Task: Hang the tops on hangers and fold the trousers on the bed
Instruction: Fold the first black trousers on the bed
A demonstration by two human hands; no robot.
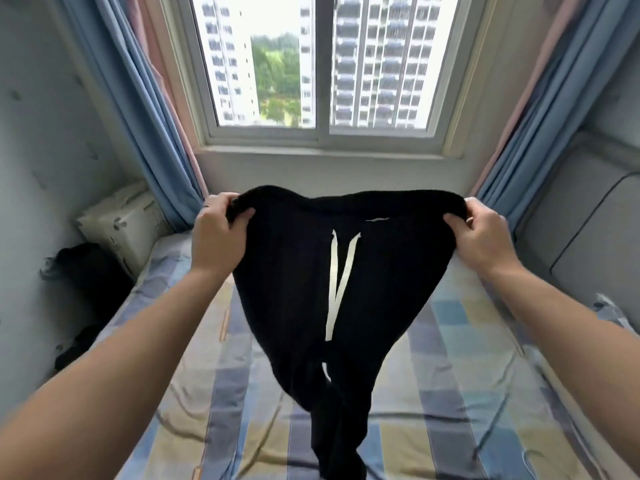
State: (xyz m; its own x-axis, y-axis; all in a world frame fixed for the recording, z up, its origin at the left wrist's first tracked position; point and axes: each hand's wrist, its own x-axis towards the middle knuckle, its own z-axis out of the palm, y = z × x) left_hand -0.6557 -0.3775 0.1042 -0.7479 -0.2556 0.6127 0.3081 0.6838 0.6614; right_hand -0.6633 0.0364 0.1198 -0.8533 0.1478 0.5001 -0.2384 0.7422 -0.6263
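The left hand (218, 233) grips one end of the waistband of the black trousers (311, 292), fingers curled over the edge and thumb in front. The right hand (479, 233) grips the other end in the same way. Between the two hands the waistband is stretched wide, and a white drawstring (337, 278) hangs down in the front. The trousers are held up in the air above the bed (450, 375); the legs hang down together and a little twisted, and their ends go out of the picture at the bottom.

On the left, beside the bed, lies more dark clothing (86, 268), near a pale box (121, 223). Behind is a window (322, 64) with blue curtains (145, 116).

The step in hand seems to be the folding of the trousers. I think the next move calls for untwisting the legs, and then for lowering the trousers flat on the striped sheet, so that one leg can be laid over the other.
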